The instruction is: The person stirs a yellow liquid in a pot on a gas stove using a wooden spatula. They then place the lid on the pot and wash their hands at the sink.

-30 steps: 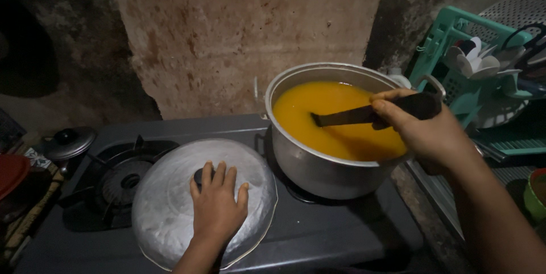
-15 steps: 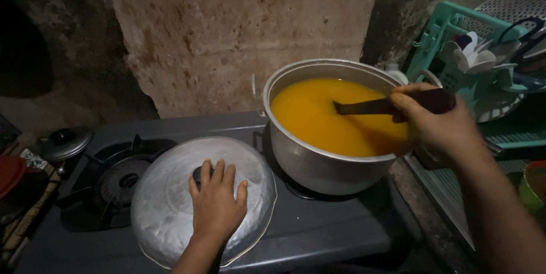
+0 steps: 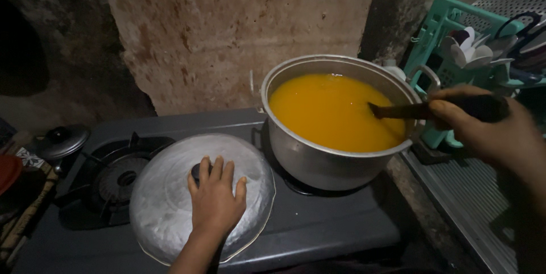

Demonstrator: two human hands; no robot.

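Left hand (image 3: 215, 203) flat on lid (image 3: 165, 206), right hand (image 3: 489, 132) gripping ladle (image 3: 409, 110), stirring soup (image 3: 333, 112) in pot (image 3: 318, 160); next needs steady circling.

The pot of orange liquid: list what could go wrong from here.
1. The pot is filled close to its rim; the ladle in the right hand could slop orange liquid over the edge onto the stove.
2. The lid under the left hand overhangs the stove's front edge and partly covers the left burner; it might slide off.
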